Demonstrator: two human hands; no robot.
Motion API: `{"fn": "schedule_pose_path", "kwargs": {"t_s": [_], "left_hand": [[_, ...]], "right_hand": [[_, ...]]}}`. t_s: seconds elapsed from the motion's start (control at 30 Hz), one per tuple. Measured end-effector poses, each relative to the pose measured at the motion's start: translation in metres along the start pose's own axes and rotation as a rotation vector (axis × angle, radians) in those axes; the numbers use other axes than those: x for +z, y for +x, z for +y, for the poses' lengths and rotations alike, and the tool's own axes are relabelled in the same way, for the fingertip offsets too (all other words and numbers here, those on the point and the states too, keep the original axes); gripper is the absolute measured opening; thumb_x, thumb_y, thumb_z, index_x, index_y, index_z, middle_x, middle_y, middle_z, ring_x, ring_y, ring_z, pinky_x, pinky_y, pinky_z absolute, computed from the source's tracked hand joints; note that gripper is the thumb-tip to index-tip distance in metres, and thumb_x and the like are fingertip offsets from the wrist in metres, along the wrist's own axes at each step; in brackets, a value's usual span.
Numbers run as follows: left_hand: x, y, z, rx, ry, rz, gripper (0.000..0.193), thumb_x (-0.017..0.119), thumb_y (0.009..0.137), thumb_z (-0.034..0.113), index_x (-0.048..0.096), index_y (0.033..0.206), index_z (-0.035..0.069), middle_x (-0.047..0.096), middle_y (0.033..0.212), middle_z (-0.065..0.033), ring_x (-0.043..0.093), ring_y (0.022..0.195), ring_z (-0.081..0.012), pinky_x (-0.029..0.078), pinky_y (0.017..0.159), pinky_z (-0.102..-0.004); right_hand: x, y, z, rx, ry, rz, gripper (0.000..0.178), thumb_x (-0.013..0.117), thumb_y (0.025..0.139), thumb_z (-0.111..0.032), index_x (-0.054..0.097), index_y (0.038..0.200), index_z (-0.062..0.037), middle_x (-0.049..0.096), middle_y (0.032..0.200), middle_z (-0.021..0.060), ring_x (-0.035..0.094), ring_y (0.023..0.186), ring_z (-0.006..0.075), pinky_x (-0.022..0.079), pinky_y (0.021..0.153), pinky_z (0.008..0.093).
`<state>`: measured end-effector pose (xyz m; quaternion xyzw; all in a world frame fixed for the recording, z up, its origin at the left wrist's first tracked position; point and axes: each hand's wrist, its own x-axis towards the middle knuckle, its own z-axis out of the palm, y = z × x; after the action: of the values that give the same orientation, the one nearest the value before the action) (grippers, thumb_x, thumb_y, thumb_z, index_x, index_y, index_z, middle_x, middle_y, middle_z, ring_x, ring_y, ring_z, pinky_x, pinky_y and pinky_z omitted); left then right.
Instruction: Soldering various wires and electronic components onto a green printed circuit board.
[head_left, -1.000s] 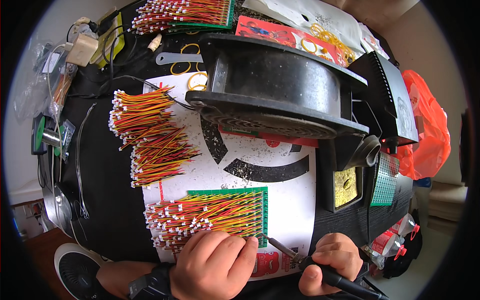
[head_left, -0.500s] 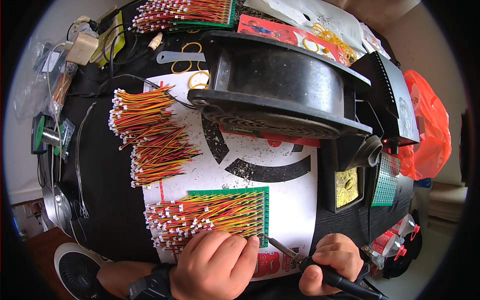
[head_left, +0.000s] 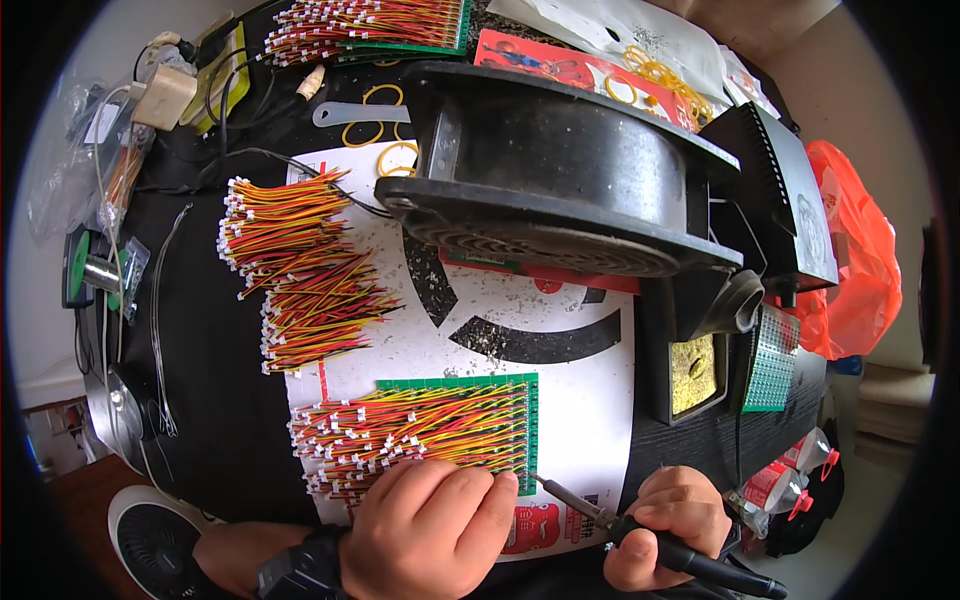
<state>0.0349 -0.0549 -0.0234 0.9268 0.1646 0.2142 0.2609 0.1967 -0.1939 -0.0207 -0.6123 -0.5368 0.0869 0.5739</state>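
My right hand (head_left: 675,530) is closed around the black handle of a soldering iron (head_left: 580,503), which points up and left. Its tip is at the lower right edge of a green circuit board (head_left: 533,420); whether it touches cannot be made out. Red, yellow and black wires (head_left: 400,425) with white connectors lie in rows across that board, their bare ends toward its right edge. Over the lower wires rests my left hand (head_left: 430,530), fingers curled and pinched together close to the iron's tip. Whatever those fingertips hold is hidden beneath them.
A large black fan (head_left: 570,170) stands over the white printed sheet (head_left: 590,390). Two bundles of loose wires (head_left: 290,225) lie at left. On the right are a yellow sponge (head_left: 694,375) in its holder, another green board (head_left: 770,360) and a red bag (head_left: 850,250). A solder spool (head_left: 100,272) sits far left.
My right hand and the soldering iron have shifted slightly right and down, drawing the tip a little away from the wire ends. My left hand has hardly moved.
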Motion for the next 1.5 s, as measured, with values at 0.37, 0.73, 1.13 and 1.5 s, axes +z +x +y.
{"fn": "schedule_pose_path", "kwargs": {"t_s": [0.37,0.73,1.13,1.5], "left_hand": [[0.002,-0.002,-0.001,0.007,0.017,0.02,0.024,0.073,0.068,-0.004,0.073,0.091,-0.003,0.063,0.08,-0.0088,0.061,0.066,-0.0251,0.052,0.059,-0.0341],[-0.001,-0.001,-0.001,-0.003,-0.008,-0.015,0.023,0.072,0.067,-0.004,0.072,0.09,-0.005,0.062,0.08,-0.0092,0.06,0.066,-0.0251,0.051,0.06,-0.0337],[-0.001,0.0,-0.001,0.004,-0.006,-0.034,0.023,0.071,0.067,-0.004,0.072,0.09,-0.005,0.062,0.08,-0.0086,0.059,0.067,-0.0247,0.051,0.061,-0.0334],[-0.002,0.0,0.0,-0.007,-0.014,-0.04,0.025,0.071,0.067,-0.004,0.072,0.092,-0.005,0.062,0.08,-0.0089,0.059,0.068,-0.0249,0.051,0.062,-0.0338]], "right_hand": [[0.0,-0.016,0.005,0.089,-0.157,0.03,0.025,0.078,0.079,-0.019,0.059,0.084,-0.0026,0.055,0.057,0.0044,0.052,0.046,0.0138,0.042,0.043,0.0265],[0.0,-0.015,0.004,0.101,-0.143,0.003,0.026,0.077,0.08,-0.02,0.058,0.082,-0.0027,0.055,0.057,0.0047,0.051,0.045,0.0143,0.042,0.043,0.0272],[0.0,0.009,-0.005,0.039,-0.02,-0.041,0.016,0.073,0.085,-0.003,0.059,0.088,0.0044,0.056,0.064,0.0115,0.049,0.047,0.0201,0.041,0.047,0.0331],[0.005,-0.016,0.006,0.065,-0.183,0.076,0.026,0.077,0.08,-0.02,0.059,0.082,-0.003,0.054,0.056,0.0042,0.05,0.045,0.0137,0.042,0.043,0.0261]]}}
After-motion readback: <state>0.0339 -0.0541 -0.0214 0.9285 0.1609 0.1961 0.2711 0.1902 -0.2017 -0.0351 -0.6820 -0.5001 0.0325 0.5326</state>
